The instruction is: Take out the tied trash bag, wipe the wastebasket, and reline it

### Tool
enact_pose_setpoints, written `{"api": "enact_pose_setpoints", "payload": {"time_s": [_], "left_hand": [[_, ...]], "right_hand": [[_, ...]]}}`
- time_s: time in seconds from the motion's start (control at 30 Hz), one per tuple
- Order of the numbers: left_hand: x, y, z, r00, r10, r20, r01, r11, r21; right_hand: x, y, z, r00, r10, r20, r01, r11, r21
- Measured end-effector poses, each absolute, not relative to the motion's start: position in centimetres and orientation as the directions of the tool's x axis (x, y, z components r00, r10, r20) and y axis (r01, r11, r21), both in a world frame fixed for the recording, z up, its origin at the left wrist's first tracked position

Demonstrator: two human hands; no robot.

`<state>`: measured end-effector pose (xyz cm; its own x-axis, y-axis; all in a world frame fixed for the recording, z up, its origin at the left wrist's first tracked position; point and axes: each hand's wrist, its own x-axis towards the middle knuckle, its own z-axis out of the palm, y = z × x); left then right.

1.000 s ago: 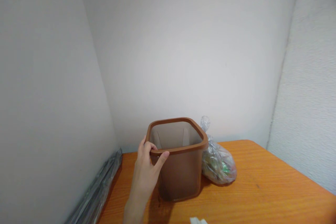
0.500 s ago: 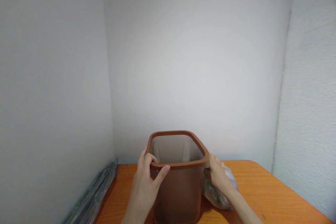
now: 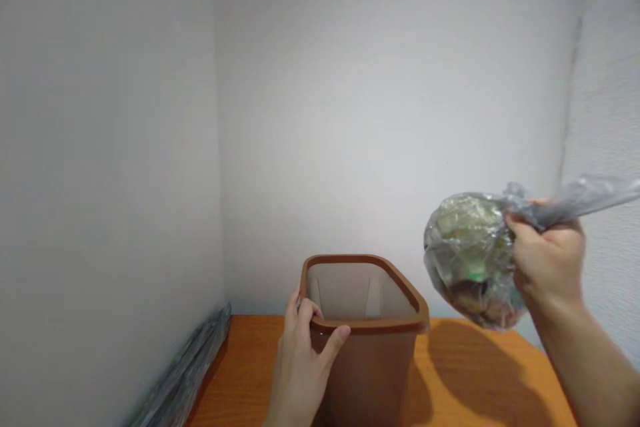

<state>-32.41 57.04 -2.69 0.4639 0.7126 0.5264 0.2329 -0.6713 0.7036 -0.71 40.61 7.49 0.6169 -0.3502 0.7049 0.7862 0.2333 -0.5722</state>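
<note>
A brown plastic trash bin (image 3: 367, 373) stands upright on the table, its open top showing grey-brown inner walls. My left hand (image 3: 307, 353) grips the bin's near left rim, thumb outside and fingers curled over the edge. Off to the right, my right hand (image 3: 550, 253) is closed around the twisted neck of a full plastic trash bag (image 3: 473, 260), holding it in the air. The bag is clear and bulges with mixed contents, pale and green bits among them, that I cannot make out. Its loose end trails right, blurred.
Folded grey plastic (image 3: 187, 373) lies along the left wall at the table's edge. The orange-brown wooden table (image 3: 250, 360) meets a white wall (image 3: 340, 113) behind. The bag's shadow falls on the table right of the bin.
My right hand has lifted the trash bag from the table beside the bin, up and to the right. The left hand keeps its grip on the rim; the view has shifted slightly.
</note>
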Motion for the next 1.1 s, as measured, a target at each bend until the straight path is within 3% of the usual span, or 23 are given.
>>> {"api": "enact_pose_setpoints", "payload": {"time_s": [0.1, 0.23, 0.33, 0.43, 0.57, 0.67, 0.87, 1.1], "left_hand": [[-32.5, 57.2, -2.7, 0.475, 0.706, 0.525, 0.218, -0.673, 0.707], [-32.6, 57.2, -2.6, 0.487, 0.703, 0.519, 0.213, -0.672, 0.709], [-32.6, 57.1, -2.4, 0.476, 0.706, 0.524, 0.21, -0.67, 0.712], [-32.7, 57.2, -2.3, 0.487, 0.698, 0.525, 0.21, -0.677, 0.705], [-32.6, 57.5, -2.3, 0.499, 0.687, 0.528, 0.212, -0.688, 0.694], [-32.5, 57.8, -2.6, 0.505, 0.692, 0.516, 0.226, -0.683, 0.695], [-32.5, 57.8, -2.5, 0.49, 0.7, 0.52, 0.254, -0.685, 0.683], [-32.6, 57.4, -2.8, 0.502, 0.669, 0.549, 0.243, -0.718, 0.653]], "right_hand": [[-3.3, 42.0, 12.0, 0.517, -0.364, 0.775, 0.84, 0.391, -0.377], [-6.8, 45.3, 14.3, 0.528, -0.347, 0.775, 0.776, 0.567, -0.276], [-8.5, 48.7, 13.0, 0.63, -0.202, 0.75, 0.655, 0.656, -0.374], [-9.7, 51.7, 10.0, 0.661, 0.156, 0.734, 0.522, 0.607, -0.599], [-11.0, 53.3, 6.1, 0.448, 0.646, 0.618, 0.411, 0.465, -0.784], [-11.5, 52.6, 4.5, 0.258, 0.84, 0.477, 0.401, 0.356, -0.844], [-11.8, 50.9, 4.0, 0.044, 0.976, 0.215, 0.429, 0.175, -0.886], [-10.3, 52.0, 2.7, 0.283, 0.897, 0.338, 0.401, 0.209, -0.892]]}}
